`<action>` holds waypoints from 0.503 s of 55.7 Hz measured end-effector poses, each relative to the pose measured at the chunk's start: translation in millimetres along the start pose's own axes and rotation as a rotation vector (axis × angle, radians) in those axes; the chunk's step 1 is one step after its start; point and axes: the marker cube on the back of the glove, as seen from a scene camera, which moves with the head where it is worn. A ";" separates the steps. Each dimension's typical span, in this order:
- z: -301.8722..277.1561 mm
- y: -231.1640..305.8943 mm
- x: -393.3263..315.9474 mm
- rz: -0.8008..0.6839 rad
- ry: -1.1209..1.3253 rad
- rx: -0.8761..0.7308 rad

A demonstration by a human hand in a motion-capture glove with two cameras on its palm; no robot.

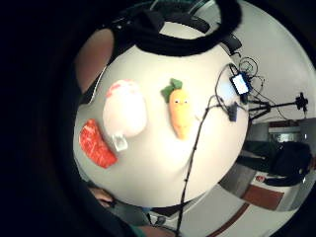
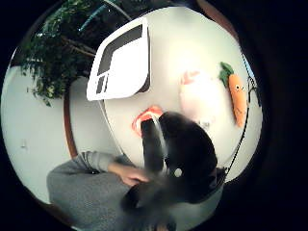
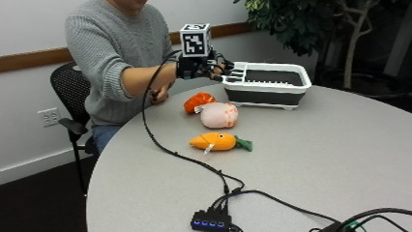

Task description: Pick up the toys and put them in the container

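Observation:
Three soft toys lie on the round grey table (image 3: 334, 145): a red-orange one (image 3: 198, 102), a pink and white round one (image 3: 219, 115) touching it, and a carrot (image 3: 217, 141) nearer the front. My gloved right hand (image 3: 205, 67) hangs in the air above the red-orange toy, just left of the white container (image 3: 264, 87) with its black inside. Its fingers are relaxed and hold nothing. From the palm I look down on the carrot (image 1: 179, 110), the pink toy (image 1: 124, 112) and the red toy (image 1: 97, 143). The container (image 2: 130, 67) also shows beside the glove (image 2: 185, 149).
A black cable (image 3: 174, 152) runs from the hand across the table to a small hub (image 3: 211, 223) at the front edge. The person's bare left hand (image 3: 161, 94) rests at the table's far edge. A chair (image 3: 71, 92) and a plant (image 3: 309, 24) stand behind.

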 end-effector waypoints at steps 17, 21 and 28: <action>110.6 -21.0 9.0 0.119 0.016 -0.207; 146.6 -17.7 9.1 0.128 0.026 -0.248; 167.4 -12.3 6.0 0.092 -0.001 -0.194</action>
